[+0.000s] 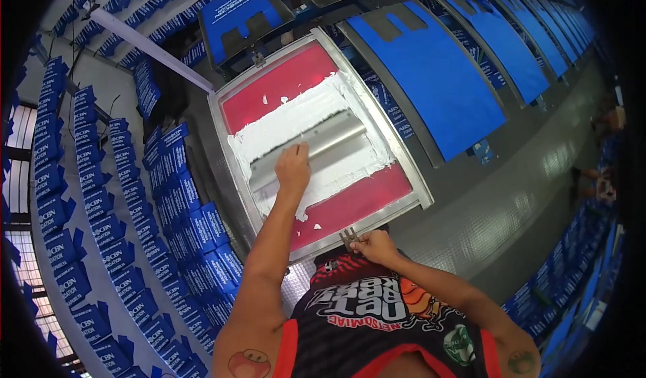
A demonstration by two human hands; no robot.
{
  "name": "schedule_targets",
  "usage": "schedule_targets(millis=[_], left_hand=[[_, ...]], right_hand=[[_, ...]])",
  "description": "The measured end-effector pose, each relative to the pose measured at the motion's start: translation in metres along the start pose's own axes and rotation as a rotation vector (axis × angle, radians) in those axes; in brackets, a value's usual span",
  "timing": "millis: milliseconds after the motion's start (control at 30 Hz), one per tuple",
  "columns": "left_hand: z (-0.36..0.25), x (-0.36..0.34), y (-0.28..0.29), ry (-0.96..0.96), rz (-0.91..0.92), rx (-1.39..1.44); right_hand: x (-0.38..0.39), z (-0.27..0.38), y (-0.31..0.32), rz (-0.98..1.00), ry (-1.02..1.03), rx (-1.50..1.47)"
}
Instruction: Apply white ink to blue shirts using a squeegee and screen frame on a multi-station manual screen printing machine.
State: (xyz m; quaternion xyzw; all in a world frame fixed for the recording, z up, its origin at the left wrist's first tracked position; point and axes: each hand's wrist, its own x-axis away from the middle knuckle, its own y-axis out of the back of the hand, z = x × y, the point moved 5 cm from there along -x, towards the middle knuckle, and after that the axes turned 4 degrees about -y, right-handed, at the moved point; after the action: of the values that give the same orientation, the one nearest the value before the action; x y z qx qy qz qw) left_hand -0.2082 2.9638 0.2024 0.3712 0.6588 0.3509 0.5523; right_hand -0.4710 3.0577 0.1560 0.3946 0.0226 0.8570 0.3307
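Note:
A screen-printing frame [404,146] with a pale metal border lies in front of me. Its mesh shows red [276,82] at the far and near ends, with thick white ink [266,138] spread over the middle. Across the ink lies a long metal squeegee [330,140], tilted up to the right. My left hand [294,166] grips it near its left end, fingers closed over the top. At the frame's near edge, my right hand [377,247] is closed on a small grey pronged metal piece [348,236]. Whether that piece is fixed to the frame I cannot tell.
Blue printed sheets [431,75] lie on dark boards in a row running away to the right. Stacked racks of blue printed pieces [57,223] stand at the left. A pale bar [151,48] slants to the frame's far left corner. Other people [599,183] are at the far right.

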Motion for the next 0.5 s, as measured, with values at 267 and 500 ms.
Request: schedule_targets(millis=[267, 500], left_hand=[[0.125, -0.012, 0.085, 0.564, 0.462, 0.468], [0.215, 0.109, 0.047, 1.246, 0.009, 1.216]], right_hand=[[-0.011, 0.065, 0.104, -0.005, 0.083, 0.179], [-0.088, -0.01, 0.191, -0.477, -0.117, -0.033]])
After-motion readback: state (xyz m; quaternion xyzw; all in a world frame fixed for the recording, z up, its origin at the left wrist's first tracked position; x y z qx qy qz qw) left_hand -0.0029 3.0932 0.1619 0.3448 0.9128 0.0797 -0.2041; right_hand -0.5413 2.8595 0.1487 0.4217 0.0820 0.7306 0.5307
